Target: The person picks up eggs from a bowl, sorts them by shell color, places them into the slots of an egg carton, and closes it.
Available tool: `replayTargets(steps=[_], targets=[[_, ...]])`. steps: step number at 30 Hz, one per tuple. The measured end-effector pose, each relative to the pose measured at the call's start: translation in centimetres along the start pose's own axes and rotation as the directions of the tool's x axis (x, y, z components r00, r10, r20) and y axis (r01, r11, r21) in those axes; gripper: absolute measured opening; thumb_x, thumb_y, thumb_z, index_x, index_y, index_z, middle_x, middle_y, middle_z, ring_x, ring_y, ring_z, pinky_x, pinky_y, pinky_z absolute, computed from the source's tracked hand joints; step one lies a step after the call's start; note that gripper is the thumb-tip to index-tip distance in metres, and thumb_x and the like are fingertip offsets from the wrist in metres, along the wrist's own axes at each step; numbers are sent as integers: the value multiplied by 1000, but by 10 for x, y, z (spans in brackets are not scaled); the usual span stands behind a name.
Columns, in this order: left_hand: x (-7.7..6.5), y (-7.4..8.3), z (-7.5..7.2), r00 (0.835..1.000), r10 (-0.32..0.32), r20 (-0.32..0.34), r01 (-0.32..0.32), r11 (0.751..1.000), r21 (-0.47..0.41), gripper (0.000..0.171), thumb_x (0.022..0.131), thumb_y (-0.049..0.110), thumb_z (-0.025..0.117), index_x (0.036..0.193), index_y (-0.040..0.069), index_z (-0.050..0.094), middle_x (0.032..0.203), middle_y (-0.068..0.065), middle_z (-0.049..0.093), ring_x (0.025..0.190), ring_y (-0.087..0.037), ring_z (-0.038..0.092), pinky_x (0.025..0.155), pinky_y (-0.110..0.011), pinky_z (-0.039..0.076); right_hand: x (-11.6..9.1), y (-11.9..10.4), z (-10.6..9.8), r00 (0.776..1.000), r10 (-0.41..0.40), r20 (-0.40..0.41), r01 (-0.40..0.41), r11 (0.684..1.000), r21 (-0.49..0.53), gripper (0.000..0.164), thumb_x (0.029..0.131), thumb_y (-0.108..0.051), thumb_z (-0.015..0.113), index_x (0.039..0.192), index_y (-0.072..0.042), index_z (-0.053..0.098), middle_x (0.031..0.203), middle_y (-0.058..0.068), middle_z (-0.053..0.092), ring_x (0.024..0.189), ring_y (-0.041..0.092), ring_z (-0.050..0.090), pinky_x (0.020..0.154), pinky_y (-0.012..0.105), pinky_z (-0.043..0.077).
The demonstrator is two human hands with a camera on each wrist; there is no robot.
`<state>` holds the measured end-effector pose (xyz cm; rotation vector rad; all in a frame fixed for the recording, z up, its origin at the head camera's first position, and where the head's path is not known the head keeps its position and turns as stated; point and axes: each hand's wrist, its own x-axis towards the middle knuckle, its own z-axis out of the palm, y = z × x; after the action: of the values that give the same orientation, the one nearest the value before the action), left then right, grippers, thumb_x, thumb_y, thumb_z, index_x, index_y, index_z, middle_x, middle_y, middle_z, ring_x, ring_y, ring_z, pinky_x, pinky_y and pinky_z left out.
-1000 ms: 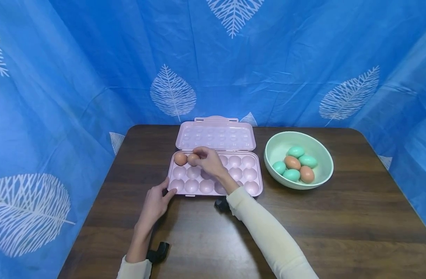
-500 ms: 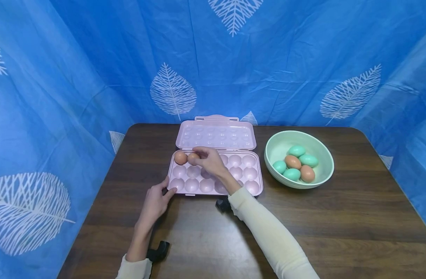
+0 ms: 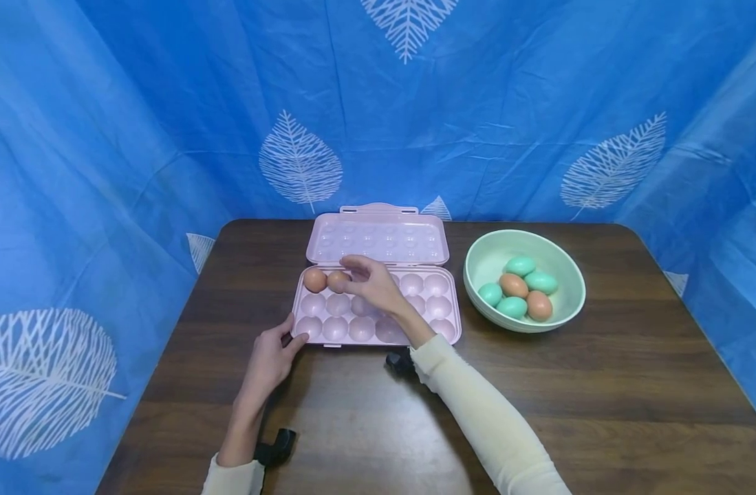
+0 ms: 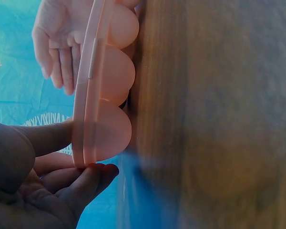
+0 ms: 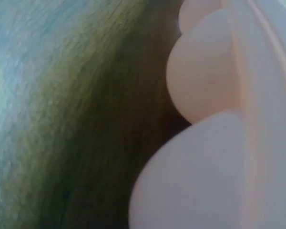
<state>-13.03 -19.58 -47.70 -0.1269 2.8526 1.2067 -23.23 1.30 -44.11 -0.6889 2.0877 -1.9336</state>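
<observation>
A pink egg carton (image 3: 378, 342) lies on the table with its lid folded back. Two brown eggs sit side by side in its back row at the left, the outer egg (image 3: 315, 280) and the inner egg (image 3: 338, 281). My left hand (image 3: 269, 357) pinches the front left corner of the carton; in the left wrist view its thumb and fingers (image 4: 88, 183) close on the rim. My right hand (image 3: 378, 289) is at the inner egg, thumb by its right side and fingers loosely spread. The right wrist view shows only the carton's rounded cups (image 5: 205, 71).
A pale green bowl (image 3: 572, 302) stands right of the carton, holding several green and brown eggs. The carton's lid (image 3: 378, 240) reaches toward the table's back edge. A blue curtain (image 3: 501, 103) with white leaf prints hangs behind the wooden table (image 3: 631, 385).
My right hand loosens and draws back slightly to the right from the inner egg, which stays in the back row. My left hand keeps its grip. The head view shifts slightly.
</observation>
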Motion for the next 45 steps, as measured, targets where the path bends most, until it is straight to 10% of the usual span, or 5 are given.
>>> replayTargets(steps=[12,24,45], targets=[[0,0,0,999,-31,39,32,999,-36,56,90,21,59,134,-6,37,137,-21,36,126,-32,34,99,-47,32,-12,-11,-6,1000,-4,17,4,1000,-6,58,83,-13,68,130,9,42,130,22,47,122,34,42,103,40,31],[-2,1,-1,1000,6,3,-5,1000,-20,54,90,19,60,133,-7,39,135,-22,39,125,-33,36,100,-47,31,-26,-28,-18,987,8,-161,-2,999,36,39,80,1,67,115,12,54,112,27,56,108,42,52,95,36,42],[0,1,-1,994,-67,91,73,995,-63,60,92,21,57,139,-3,30,143,-20,29,129,-33,29,100,-47,30,-35,2,-42,968,-23,-248,60,988,143,42,79,-1,69,117,8,54,117,29,52,112,38,49,96,33,41]])
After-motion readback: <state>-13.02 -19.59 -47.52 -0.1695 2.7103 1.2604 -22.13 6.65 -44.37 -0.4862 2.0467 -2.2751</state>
